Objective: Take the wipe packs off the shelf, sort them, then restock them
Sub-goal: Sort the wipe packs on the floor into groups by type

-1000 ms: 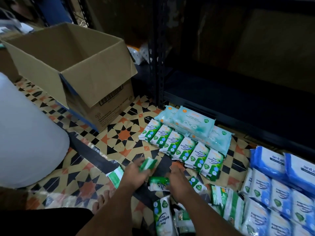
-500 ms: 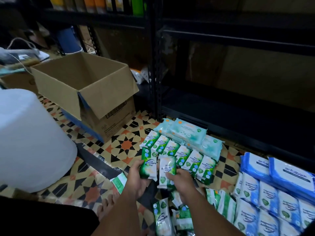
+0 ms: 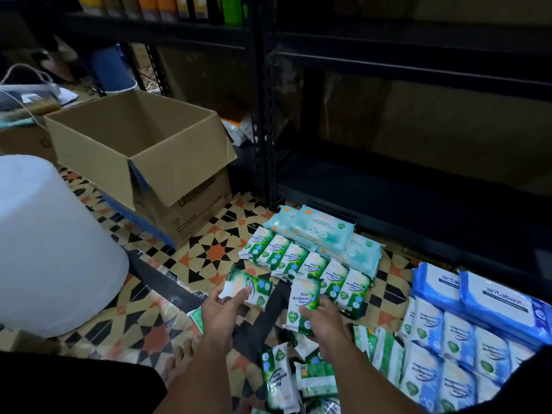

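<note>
My left hand (image 3: 222,313) grips a green and white pine wipe pack (image 3: 249,286), tilted sideways above the floor. Held upright in my right hand (image 3: 324,319) is a second green pine wipe pack (image 3: 303,304). Just beyond both lies a row of several green pine packs (image 3: 304,262) on the tiled floor. Pale teal packs (image 3: 321,230) are stacked behind that row. Loose green packs (image 3: 280,380) lie under my forearms. Blue and white packs (image 3: 448,330) and large blue antabax packs (image 3: 504,300) fill the right. The dark bottom shelf (image 3: 403,189) stands behind them.
An open cardboard box (image 3: 143,162) sits on the floor at the left, beside the black shelf post (image 3: 265,144). A big white translucent container (image 3: 44,243) stands at the far left. My bare foot (image 3: 179,363) rests on the patterned tiles.
Both hands rose from the loose pile, each with a green pack, and moved apart; the left pack has turned sideways. The camera tilted up, showing more of the shelf.
</note>
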{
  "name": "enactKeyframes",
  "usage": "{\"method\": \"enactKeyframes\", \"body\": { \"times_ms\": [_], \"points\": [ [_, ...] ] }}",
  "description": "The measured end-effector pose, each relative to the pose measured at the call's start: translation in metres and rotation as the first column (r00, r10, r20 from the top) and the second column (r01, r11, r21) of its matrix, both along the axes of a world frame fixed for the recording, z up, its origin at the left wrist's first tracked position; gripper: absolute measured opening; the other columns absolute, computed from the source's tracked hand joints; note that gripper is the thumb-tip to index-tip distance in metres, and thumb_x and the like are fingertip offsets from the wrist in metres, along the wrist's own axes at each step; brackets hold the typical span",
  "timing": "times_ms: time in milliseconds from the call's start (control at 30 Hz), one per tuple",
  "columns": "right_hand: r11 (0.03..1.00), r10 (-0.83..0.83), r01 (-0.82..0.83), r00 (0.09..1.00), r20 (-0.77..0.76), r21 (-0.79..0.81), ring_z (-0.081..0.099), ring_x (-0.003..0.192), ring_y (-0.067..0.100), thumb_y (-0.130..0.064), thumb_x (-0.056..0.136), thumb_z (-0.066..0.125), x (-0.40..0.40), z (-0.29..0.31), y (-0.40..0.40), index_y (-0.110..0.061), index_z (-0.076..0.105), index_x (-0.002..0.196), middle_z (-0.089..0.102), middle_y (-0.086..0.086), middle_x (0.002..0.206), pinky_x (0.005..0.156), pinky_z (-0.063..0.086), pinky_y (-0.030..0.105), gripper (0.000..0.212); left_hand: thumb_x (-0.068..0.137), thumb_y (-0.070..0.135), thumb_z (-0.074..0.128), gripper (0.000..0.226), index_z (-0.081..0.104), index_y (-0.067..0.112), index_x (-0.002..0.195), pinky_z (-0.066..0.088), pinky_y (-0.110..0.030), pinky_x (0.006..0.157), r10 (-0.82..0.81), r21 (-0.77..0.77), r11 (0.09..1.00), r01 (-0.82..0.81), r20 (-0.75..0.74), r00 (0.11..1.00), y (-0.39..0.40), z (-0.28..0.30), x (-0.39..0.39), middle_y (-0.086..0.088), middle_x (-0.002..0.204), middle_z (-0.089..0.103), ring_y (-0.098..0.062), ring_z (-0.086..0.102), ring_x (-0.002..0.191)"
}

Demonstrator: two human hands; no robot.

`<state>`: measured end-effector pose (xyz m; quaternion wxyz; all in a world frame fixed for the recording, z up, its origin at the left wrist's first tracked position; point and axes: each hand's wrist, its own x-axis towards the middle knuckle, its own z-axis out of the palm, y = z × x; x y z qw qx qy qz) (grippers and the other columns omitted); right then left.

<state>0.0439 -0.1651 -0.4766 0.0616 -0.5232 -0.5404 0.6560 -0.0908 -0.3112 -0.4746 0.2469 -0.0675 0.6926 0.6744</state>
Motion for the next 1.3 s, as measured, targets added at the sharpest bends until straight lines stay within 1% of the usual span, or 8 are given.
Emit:
{"method": "enactKeyframes", "body": {
  "times_ms": [100,200,333,467,800,900,1100,1300],
  "points": [
    [1.0,0.007,-0.007,0.999,0.04,0.007,0.059,0.097,0.028,-0.018,0.097,0.065,-0.005,-0.006,-0.005,-0.014,0.06,0.109,0.062,0.011,0.11,0.097,0.049,0.052,0.015,0.074,0.039,0.089,0.059,0.067,0.009,0.12,0.058,-0.048,0.089,-0.015,0.031,0.999,0.015,0.002,1.0,0.004,-0.009,-0.005,-0.008,0.107,0.075,-0.029,0.072,0.099],
    [0.999,0.035,-0.034,0.997,0.071,-0.017,0.057,0.106,0.03,-0.023,0.1,0.06,-0.013,-0.013,-0.008,-0.008,0.055,0.129,0.057,0.015,0.13,0.101,0.048,0.051,0.033,0.095,0.024,0.069,0.018,0.074,0.012,0.108,0.061,-0.031,0.069,-0.114,-0.047,0.993,0.112,-0.063,0.991,0.012,-0.014,-0.006,-0.004,0.092,0.078,-0.018,0.075,0.084],
    [0.997,0.058,-0.055,0.997,0.06,-0.048,0.054,0.096,0.023,-0.018,0.103,0.056,-0.022,-0.019,-0.01,-0.015,0.054,0.135,0.057,0.007,0.117,0.095,0.045,0.044,0.032,0.101,0.032,0.059,0.036,0.07,0.004,0.121,0.05,-0.034,0.094,-0.305,-0.278,0.922,0.269,-0.098,0.947,0.021,-0.033,-0.011,-0.01,0.114,0.073,-0.027,0.066,0.109],
    [0.993,0.106,-0.101,0.99,0.089,-0.065,0.061,0.098,0.025,-0.024,0.099,0.063,-0.042,-0.032,-0.014,-0.012,0.063,0.109,0.066,0.011,0.117,0.099,0.05,0.051,0.016,0.099,0.037,0.062,0.04,0.066,0.008,0.127,0.049,-0.036,0.096,-0.319,-0.376,0.895,0.241,-0.16,0.934,0.024,-0.043,-0.03,-0.007,0.12,0.07,-0.025,0.063,0.113],
    [0.989,0.11,-0.095,0.987,0.121,-0.117,0.065,0.094,0.032,-0.027,0.087,0.077,-0.103,-0.065,-0.025,0.003,0.065,0.104,0.067,0.023,0.104,0.073,0.043,0.036,0.037,0.097,0.012,0.056,0.027,0.072,0.013,0.119,0.045,-0.025,0.062,-0.391,-0.541,0.809,0.23,-0.203,0.897,0.037,-0.058,-0.122,-0.002,0.09,0.07,-0.014,0.061,0.072],
    [0.993,0.088,-0.078,0.989,0.116,-0.087,0.054,0.067,0.024,-0.024,0.086,0.078,-0.119,-0.078,-0.026,-0.001,0.062,0.08,0.058,0.013,0.072,0.064,0.039,0.034,0.029,0.095,0.007,0.057,0.03,0.072,0.013,0.122,0.038,-0.027,0.057,-0.436,-0.555,0.791,0.257,-0.218,0.873,0.04,-0.071,-0.137,-0.005,0.079,0.063,-0.014,0.051,0.06],
    [0.999,0.003,-0.01,0.99,0.14,0.044,0.071,0.065,0.029,-0.024,0.074,0.088,-0.139,-0.091,-0.023,-0.015,0.062,0.072,0.068,0.004,0.062,0.068,0.061,0.05,0.028,0.095,0.012,0.064,0.035,0.07,0.019,0.129,0.04,-0.02,0.085,-0.497,-0.584,0.763,0.278,-0.254,0.83,0.032,-0.113,-0.146,-0.005,0.114,0.065,-0.017,0.06,0.107],
    [1.0,-0.014,0.012,0.99,0.143,0.009,0.068,0.049,0.026,-0.013,0.077,0.087,-0.144,-0.098,-0.013,-0.007,0.056,0.073,0.068,0.016,0.063,0.055,0.06,0.055,0.031,0.096,0.018,0.068,0.033,0.07,0.015,0.129,0.041,-0.024,0.083,-0.453,-0.591,0.783,0.193,-0.331,0.828,0.041,-0.122,-0.142,-0.008,0.106,0.056,-0.023,0.058,0.1]
  ]
}}
